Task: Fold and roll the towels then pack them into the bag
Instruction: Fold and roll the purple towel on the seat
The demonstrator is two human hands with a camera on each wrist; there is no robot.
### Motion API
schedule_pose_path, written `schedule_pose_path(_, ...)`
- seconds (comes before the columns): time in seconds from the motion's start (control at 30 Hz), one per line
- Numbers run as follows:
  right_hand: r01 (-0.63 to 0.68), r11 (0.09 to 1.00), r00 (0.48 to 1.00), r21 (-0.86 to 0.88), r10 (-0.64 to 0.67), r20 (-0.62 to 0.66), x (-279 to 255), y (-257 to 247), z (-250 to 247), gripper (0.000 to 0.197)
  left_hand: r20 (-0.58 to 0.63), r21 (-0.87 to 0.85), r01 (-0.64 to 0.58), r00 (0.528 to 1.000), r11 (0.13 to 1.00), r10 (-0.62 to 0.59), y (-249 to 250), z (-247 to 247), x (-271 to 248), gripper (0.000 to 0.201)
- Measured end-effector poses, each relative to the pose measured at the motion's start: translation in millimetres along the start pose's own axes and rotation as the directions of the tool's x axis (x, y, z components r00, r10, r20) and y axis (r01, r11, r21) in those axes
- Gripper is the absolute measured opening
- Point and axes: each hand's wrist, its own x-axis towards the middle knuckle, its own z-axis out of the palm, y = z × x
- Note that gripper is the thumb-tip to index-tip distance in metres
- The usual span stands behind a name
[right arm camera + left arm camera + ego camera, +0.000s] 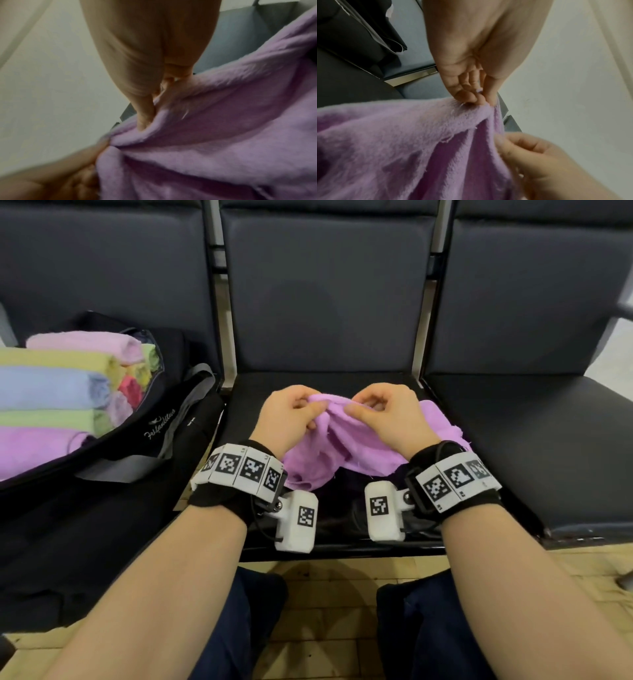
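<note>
Currently both hands work the purple towel (346,440), which lies crumpled on the middle seat (479,460) at centre frame. It isn't folded yet. The bulk drapes from the hands toward the lower right and lower centre of the head view. No clear long axis, since the cloth is bunched.

Grip: left hand (291,414) and right hand (383,412) sit close together at the top of the towel and almost touch. Each pinches the upper hem between thumb and curled fingers. The left wrist view shows the left fingertips (471,98) clamped on a gathered edge, with cloth fanning down and left. The right wrist view is blurred, but its fingers (145,115) press into a fold.

Key relation: both pinch points lie on the same edge near its middle, so my guess is the hands need to slide apart along the hem to reach the corners and spread the towel flat before folding. Neither hand is nearer; they're symmetric.

The bag (161,419) is at left of frame, already holding rolled towels (54,388). The left hand is closer to it for packing.
</note>
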Motion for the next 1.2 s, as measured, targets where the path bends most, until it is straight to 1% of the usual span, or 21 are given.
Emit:
schedule_pose_path(0.1, -0.043, 0.981, 0.999, -0.191, 0.045, 0.006, 0, 12, 0, 0.008, -0.091, -0.095, 0.008, 0.996, 0.995, -0.016, 1, -3, 3, 0.009)
schedule_pose_path(0.2, -0.113, 0.947, 0.992, -0.301, 0.090, -0.090, -1, 21, -4, 0.014, -0.195, -0.177, -0.006, 0.980, 0.984, -0.030, 0, -9, 7, 0.009)
schedule_pose_path(0.27, -0.186, 0.919, 0.977, -0.347, 0.135, -0.167, -2, 24, -8, 0.017, -0.274, -0.235, -0.001, 0.960, 0.972, -0.065, -1, -16, 11, 0.009)
schedule_pose_path(0.4, -0.322, 0.856, 0.932, -0.403, 0.214, -0.291, -5, 30, -13, 0.020, -0.438, -0.317, -0.001, 0.887, 0.948, -0.146, -8, -36, 20, 0.015)
schedule_pose_path(0.47, -0.371, 0.822, 0.910, -0.433, 0.228, -0.345, -7, 32, -13, 0.022, -0.514, -0.340, -0.014, 0.840, 0.940, -0.173, -10, -45, 21, 0.019)
schedule_pose_path(0.5, -0.385, 0.810, 0.903, -0.442, 0.231, -0.362, -7, 32, -13, 0.023, -0.545, -0.355, -0.017, 0.816, 0.935, -0.192, -13, -48, 21, 0.018)
schedule_pose_path(0.6, -0.371, 0.833, 0.895, -0.411, 0.204, -0.396, -5, 27, -11, 0.022, -0.632, -0.355, -0.010, 0.739, 0.935, -0.232, -25, -57, 24, 0.013)
schedule_pose_path(0.67, -0.273, 0.886, 0.893, -0.375, 0.089, -0.440, 0, 22, -11, 0.015, -0.663, -0.285, 0.024, 0.717, 0.958, -0.215, -30, -62, 26, 0.013)
schedule_pose_path(0.7, -0.206, 0.924, 0.879, -0.322, 0.031, -0.475, 2, 18, -12, 0.010, -0.654, -0.244, 0.060, 0.727, 0.968, -0.210, -31, -63, 27, 0.016)
schedule_pose_path(0.73, -0.131, 0.965, 0.867, -0.228, -0.001, -0.499, 4, 12, -11, 0.007, -0.616, -0.204, 0.109, 0.758, 0.973, -0.214, -28, -61, 27, 0.025)
schedule_pose_path(0.77, -0.061, 0.990, 0.868, -0.128, -0.010, -0.496, 5, 6, -10, 0.008, -0.542, -0.177, 0.151, 0.810, 0.973, -0.224, -25, -56, 25, 0.038)
schedule_pose_path(0.8, -0.019, 0.998, 0.884, -0.057, -0.010, -0.468, 4, 0, -9, 0.010, -0.433, -0.171, 0.155, 0.875, 0.973, -0.216, -19, -47, 22, 0.047)
schedule_pose_path(0.83, -0.005, 1.000, 0.906, -0.025, -0.006, -0.423, 3, -4, -6, 0.012, -0.307, -0.172, 0.122, 0.936, 0.978, -0.171, -12, -38, 18, 0.051)
schedule_pose_path(0.87, 0.004, 1.000, 0.929, -0.025, -0.013, -0.370, 2, -6, -2, 0.013, -0.178, -0.164, 0.074, 0.979, 0.984, -0.103, -3, -28, 11, 0.050)
schedule_pose_path(0.9, 0.020, 0.999, 0.949, -0.039, -0.031, -0.314, 1, -7, 1, 0.012, -0.056, -0.145, 0.033, 0.998, 0.989, -0.041, 3, -18, 6, 0.050)
schedule_pose_path(0.93, 0.038, 0.998, 0.964, -0.059, -0.052, -0.262, -1, -7, 4, 0.011, 0.052, -0.130, 0.009, 0.999, 0.991, -0.002, 7, -9, 2, 0.050)
schedule_pose_path(1.0, 0.073, 0.991, 0.980, -0.113, -0.093, -0.176, -3, -10, 7, 0.010, 0.199, -0.088, 0.005, 0.980, 0.996, 0.013, 11, 4, -4, 0.046)
schedule_pose_path(1.03, 0.089, 0.988, 0.985, -0.129, -0.106, -0.134, -4, -12, 7, 0.011, 0.235, -0.053, -0.001, 0.972, 0.999, 0.013, 12, 8, -6, 0.040)
schedule_pose_path(1.07, 0.103, 0.986, 0.989, -0.133, -0.116, -0.094, -5, -14, 7, 0.012, 0.238, -0.010, -0.013, 0.971, 1.000, 0.014, 12, 11, -7, 0.030)
schedule_pose_path(1.13, 0.125, 0.976, 0.990, -0.177, -0.135, -0.045, -7, -16, 6, 0.012, 0.163, 0.052, -0.019, 0.987, 0.998, 0.010, 10, 13, -5, 0.015)
schedule_pose_path(1.2, 0.134, 0.936, 0.986, -0.324, -0.157, -0.048, -8, -11, 5, 0.010, 0.047, 0.049, -0.005, 0.999, 0.999, 0.003, 6, 11, -1, 0.009)
